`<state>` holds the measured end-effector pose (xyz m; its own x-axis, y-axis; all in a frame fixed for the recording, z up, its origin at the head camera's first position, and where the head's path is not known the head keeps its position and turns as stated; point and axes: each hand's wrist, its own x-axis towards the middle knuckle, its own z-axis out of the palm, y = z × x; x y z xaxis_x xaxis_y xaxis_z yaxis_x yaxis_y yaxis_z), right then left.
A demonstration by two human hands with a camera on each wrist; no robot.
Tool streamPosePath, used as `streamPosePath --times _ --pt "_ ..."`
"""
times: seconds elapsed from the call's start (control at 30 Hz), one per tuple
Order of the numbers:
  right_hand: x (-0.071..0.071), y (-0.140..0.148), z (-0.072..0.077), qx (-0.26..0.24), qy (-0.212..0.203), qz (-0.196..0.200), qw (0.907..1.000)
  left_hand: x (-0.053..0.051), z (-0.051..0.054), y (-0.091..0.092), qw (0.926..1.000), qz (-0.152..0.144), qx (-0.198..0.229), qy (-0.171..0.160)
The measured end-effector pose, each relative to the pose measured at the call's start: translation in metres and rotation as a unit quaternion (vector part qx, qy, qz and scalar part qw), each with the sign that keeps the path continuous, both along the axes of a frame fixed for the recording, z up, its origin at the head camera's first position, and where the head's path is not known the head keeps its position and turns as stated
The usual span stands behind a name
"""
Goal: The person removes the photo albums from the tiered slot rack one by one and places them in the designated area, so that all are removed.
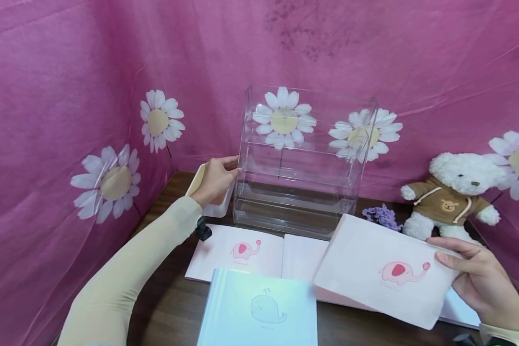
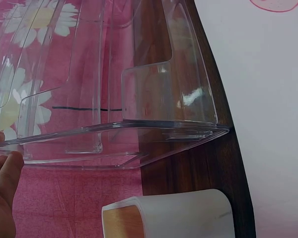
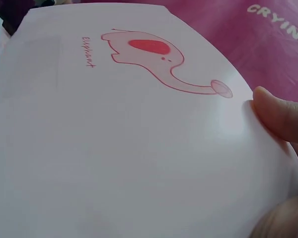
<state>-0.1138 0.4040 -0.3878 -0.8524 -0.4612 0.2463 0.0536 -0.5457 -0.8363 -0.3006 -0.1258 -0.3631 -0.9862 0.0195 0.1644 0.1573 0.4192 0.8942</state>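
A clear plastic tiered rack point(image 1: 300, 192) stands at the back of the table. My left hand point(image 1: 218, 179) grips the rack's left side edge; in the left wrist view its fingers point(image 2: 7, 176) lie at that edge. At the right, my right hand point(image 1: 480, 278) holds a pale pink book point(image 1: 372, 259) by its right edge, thumb on the cover, tilted above the table. The cover shows a pink elephant, which also appears on the book point(image 3: 119, 144) in the right wrist view. Fingers behind the book are hidden.
Another pink elephant book point(image 1: 216, 250) and a blue whale book point(image 1: 259, 307) lie before the rack. A white container point(image 1: 218, 210) stands left of it. A white teddy bear point(image 1: 450, 192) and purple flowers point(image 1: 382, 217) are at the right. A pink flowered cloth point(image 1: 207, 48) hangs behind.
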Motion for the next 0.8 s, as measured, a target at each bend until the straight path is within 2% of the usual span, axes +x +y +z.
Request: streamPosePath --times 0.17,0.33,0.4,0.53,0.63,0.8 --pt "0.007 0.005 -0.010 0.001 -0.030 0.056 0.9980 0.000 0.000 0.001 1.0000 0.001 0.003 -0.001" --pt "0.015 0.009 -0.018 0.000 -0.065 0.110 0.9918 0.000 0.000 0.002 1.0000 0.001 0.003 0.000" --pt "0.017 0.009 -0.020 0.003 -0.093 0.138 0.9860 0.000 0.001 0.002 1.0000 0.003 0.001 0.002" --pt "0.017 0.006 -0.025 0.015 -0.162 0.192 0.9678 -0.001 0.001 0.000 1.0000 0.005 0.004 0.001" --pt "0.017 0.004 -0.030 0.047 -0.197 0.198 0.9590 -0.002 0.001 -0.001 1.0000 0.004 0.008 -0.002" --pt "0.017 0.000 -0.042 0.111 -0.237 0.186 0.9472 -0.002 0.001 -0.001 1.0000 0.003 0.007 0.000"
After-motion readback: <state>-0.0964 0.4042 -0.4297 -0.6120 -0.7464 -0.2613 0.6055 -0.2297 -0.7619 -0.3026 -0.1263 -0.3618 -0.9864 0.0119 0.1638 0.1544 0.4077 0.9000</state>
